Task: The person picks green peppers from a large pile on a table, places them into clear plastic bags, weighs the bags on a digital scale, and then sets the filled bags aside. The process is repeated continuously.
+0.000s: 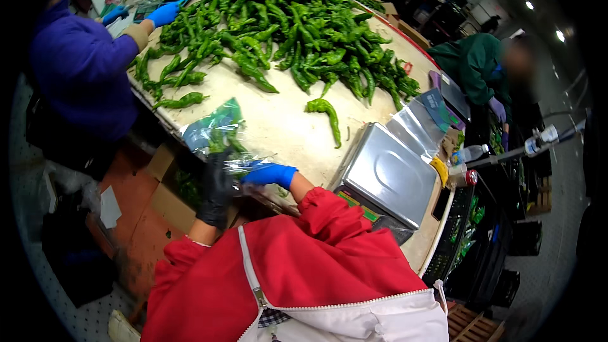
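At the table's near edge, a clear printed plastic bag with green peppers inside is between my hands. My left hand, in a black glove, grips its lower left side. My right hand, in a blue glove, holds the gathered plastic on the other side. The fingertips of both hands are partly hidden by the crinkled film. Beyond the bag spreads a large heap of long green peppers. One curved pepper lies apart, closer to me. To the right of my right hand stands a scale with a bare steel plate.
Flat plastic bags lie behind the scale. A water bottle, a red-lidded jar and a phone line the right edge. A co-worker in purple stands left; another in green bends at right. Below is an open cardboard box.
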